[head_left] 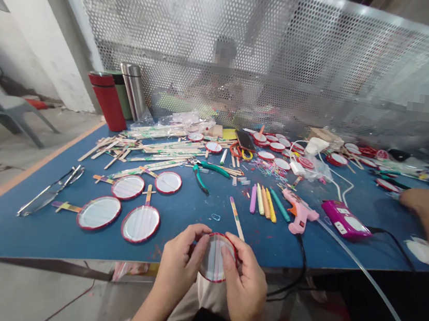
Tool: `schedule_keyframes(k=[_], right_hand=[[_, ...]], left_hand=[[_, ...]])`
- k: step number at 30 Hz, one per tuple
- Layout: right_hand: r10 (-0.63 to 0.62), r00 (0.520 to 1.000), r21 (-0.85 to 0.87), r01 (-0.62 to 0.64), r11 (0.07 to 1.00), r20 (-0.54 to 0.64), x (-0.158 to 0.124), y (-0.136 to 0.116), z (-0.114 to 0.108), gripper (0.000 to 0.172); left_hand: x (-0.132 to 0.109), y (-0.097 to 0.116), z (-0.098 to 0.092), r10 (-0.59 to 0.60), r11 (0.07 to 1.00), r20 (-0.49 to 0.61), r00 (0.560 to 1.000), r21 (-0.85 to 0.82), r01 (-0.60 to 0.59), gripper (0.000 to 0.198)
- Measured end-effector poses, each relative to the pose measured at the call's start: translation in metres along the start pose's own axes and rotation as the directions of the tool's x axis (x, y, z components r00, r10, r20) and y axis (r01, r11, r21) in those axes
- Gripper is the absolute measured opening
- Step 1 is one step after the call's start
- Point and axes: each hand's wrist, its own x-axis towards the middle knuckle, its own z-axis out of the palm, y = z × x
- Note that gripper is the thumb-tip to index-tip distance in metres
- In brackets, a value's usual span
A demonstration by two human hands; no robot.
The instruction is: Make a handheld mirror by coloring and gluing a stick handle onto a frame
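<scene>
Between my left hand (184, 253) and my right hand (245, 271), a round white lid with a red rim (215, 258) is held at the table's front edge. Fingers of both hands wrap its left and right sides. Just beyond my right hand lies a craft stick with coloured bands (236, 217). To the left, several red-rimmed discs with sticks attached, such as one disc (141, 224), rest on the blue table (193, 205). A pink glue gun (300, 214) and a row of coloured crayon-like sticks (266, 203) lie to the right.
Green-handled pliers (200, 178), glasses (52, 192) and piles of wooden sticks (161, 151) lie on the table. Bottles (108, 100) stand at the back left before a perforated metal panel (251, 50). A purple box (345, 221) and another person's arm (426, 215) are at right.
</scene>
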Motion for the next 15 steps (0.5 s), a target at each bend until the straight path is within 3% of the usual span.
schedule_keyframes(k=[8, 15], right_hand=[[0.044, 0.998, 0.074, -0.047, 0.996, 0.044, -0.0013, -0.0018, -0.0012, 0.021], [0.059, 0.997, 0.086, -0.063, 0.994, 0.045, -0.0012, -0.0022, -0.0005, 0.022]], left_hand=[[0.0005, -0.0029, -0.0053, -0.127, 0.958, 0.171, 0.977, -0.235, 0.166, 0.019], [0.0002, -0.0025, -0.0033, -0.166, 0.942, 0.156, 0.974, -0.265, 0.203, 0.017]])
